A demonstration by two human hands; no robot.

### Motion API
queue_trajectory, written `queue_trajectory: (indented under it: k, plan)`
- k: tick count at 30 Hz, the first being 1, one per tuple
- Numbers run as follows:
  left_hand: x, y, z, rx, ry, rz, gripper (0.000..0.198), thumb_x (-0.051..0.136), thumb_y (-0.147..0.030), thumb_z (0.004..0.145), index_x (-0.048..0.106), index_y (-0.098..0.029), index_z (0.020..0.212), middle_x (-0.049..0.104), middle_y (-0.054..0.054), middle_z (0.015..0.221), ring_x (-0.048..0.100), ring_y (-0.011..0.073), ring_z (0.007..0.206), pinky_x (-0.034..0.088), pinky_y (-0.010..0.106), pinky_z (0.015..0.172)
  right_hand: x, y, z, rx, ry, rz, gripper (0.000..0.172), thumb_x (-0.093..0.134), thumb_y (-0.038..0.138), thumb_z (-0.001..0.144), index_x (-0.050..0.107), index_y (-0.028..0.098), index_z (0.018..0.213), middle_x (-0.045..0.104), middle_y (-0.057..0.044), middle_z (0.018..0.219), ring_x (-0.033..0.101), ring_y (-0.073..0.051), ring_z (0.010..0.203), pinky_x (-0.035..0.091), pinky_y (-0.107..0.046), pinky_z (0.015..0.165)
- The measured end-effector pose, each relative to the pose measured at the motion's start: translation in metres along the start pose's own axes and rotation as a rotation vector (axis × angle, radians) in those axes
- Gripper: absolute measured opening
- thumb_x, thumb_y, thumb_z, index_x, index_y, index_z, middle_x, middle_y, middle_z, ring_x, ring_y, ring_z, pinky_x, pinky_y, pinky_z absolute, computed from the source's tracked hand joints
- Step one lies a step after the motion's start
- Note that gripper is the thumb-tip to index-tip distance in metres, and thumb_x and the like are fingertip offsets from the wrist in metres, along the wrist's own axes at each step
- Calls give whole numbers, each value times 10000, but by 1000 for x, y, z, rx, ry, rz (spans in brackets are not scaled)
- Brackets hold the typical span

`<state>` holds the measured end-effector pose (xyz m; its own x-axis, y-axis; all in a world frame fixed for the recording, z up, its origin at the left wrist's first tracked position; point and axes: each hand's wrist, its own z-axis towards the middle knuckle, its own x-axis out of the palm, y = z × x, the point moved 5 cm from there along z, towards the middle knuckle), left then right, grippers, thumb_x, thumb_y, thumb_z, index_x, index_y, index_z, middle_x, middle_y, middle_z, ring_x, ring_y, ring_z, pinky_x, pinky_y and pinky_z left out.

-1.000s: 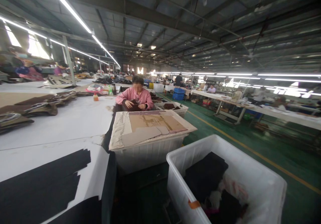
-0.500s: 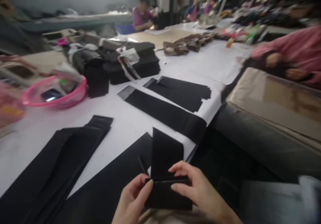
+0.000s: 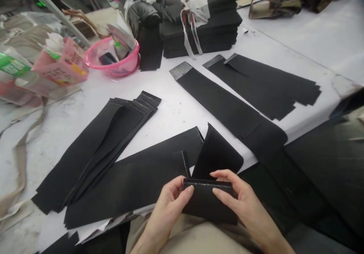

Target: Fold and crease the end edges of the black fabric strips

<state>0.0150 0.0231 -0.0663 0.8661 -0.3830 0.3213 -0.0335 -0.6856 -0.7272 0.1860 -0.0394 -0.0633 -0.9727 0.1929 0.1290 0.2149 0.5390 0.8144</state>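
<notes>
A flat black panel of sheet material (image 3: 209, 206) with a pale-lined folded edge (image 3: 209, 184) is held over the lap, at the near side of the white tabletop (image 3: 167, 129), its long axis running left to right between both hands. The left hand (image 3: 172, 203) pinches the fold's left end, while the right hand (image 3: 240, 195) has thumb and forefinger straddling the fold farther right; whether they press cannot be told. Just beyond the fold leans a black flap with a rounded corner (image 3: 217, 153), nearer the right hand.
</notes>
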Motion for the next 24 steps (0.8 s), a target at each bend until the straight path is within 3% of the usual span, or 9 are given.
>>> queue_trajectory:
  k: [4,11,24]
  plan:
    - [0,0,3,-26,10,-32,270,672,-373,870,613,-109,865,617,43,796,513,136,744,424,211,684,5,1,2,45,-6,5,311,627,426,890,561,252,1140,647,-16,1037,605,-195,908,508,-271,741]
    - [-5,4,4,-41,-3,-88,258,687,-356,860,604,-112,836,606,36,782,499,123,710,414,202,658,7,1,4,123,-34,-73,292,579,500,905,598,238,1033,642,6,888,575,-148,749,471,-219,627]
    - [-3,1,3,-38,-13,-104,269,691,-363,855,608,-108,833,605,41,788,483,114,695,404,194,647,6,-1,6,119,-28,-85,308,555,523,912,583,250,1050,648,-11,952,570,-140,715,462,-213,600]
